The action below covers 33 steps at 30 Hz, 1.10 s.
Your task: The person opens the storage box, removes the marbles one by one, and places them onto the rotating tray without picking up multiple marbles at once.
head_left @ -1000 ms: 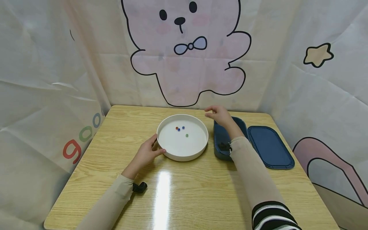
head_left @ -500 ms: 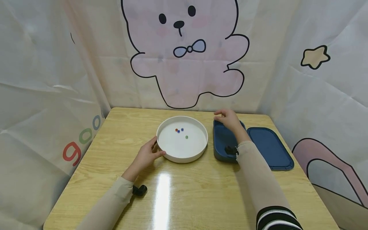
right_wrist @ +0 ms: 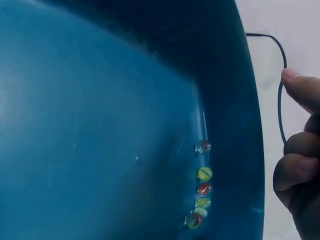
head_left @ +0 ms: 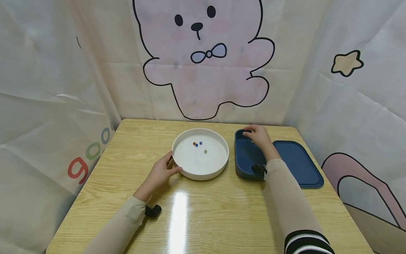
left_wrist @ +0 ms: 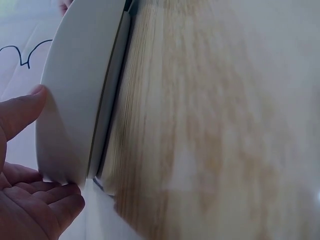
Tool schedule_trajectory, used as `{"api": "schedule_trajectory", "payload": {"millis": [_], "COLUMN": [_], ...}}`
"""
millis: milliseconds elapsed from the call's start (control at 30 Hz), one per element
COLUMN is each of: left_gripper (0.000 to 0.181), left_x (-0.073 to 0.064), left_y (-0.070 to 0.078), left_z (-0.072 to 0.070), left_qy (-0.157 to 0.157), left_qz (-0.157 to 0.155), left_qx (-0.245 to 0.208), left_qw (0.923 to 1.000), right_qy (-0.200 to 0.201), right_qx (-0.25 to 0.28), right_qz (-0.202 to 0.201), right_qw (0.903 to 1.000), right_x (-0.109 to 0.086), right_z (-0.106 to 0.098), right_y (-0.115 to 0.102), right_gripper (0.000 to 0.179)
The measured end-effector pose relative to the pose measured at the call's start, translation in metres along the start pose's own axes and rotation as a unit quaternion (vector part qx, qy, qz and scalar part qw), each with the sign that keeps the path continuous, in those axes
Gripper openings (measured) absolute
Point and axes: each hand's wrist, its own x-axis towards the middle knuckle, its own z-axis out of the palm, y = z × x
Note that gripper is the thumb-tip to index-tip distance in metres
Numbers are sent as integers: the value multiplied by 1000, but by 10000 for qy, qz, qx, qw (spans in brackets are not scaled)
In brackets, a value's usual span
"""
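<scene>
My left hand (head_left: 160,171) holds the white round dish (head_left: 200,165) at its near left side. In the left wrist view, the thumb (left_wrist: 30,107) touches the rim and the fingers (left_wrist: 60,200) bend against the wall. Several small marbles, among them a green one (head_left: 205,151) and an orange one (head_left: 194,143), lie in the dish. Over the far end of the dark blue box (head_left: 242,158) is my right hand (head_left: 258,135), thumb and fingers apart and loosely bent, with nothing visible between them. Several glass marbles (right_wrist: 204,188) rest along the box's inner wall in the right wrist view.
A dark blue lid (head_left: 299,164) lies flat on the wooden table (head_left: 219,211), right beside the box. Printed cloth (head_left: 203,88) hangs behind the table and at both sides. A black wrist camera (head_left: 153,211) sits at the left cuff.
My right hand has moved right, from between the dish and the box to over the box's far end. The left hand stays on the dish, and the marbles there keep their places.
</scene>
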Motion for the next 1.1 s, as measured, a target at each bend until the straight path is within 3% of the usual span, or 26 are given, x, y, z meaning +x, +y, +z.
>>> {"api": "schedule_trajectory", "payload": {"millis": [567,900,1100], "left_gripper": [90,90,89], "left_x": [1,-1,-2], "left_y": [1,1,2], "left_z": [0,1,0], "left_qy": [-13,-47,-13], "left_qz": [24,-9,-42], "left_qx": [96,116,150], "left_qw": [9999,9999,9999], "right_qy": [6,-508,-453], "right_qx": [-464,-851,-993], "right_qz": [570,798,823], "right_qw": [9973,9919,9906], "right_x": [0,0,0], "right_z": [1,8,12], "right_y": [18,30,31], "right_gripper": [35,38,38]}}
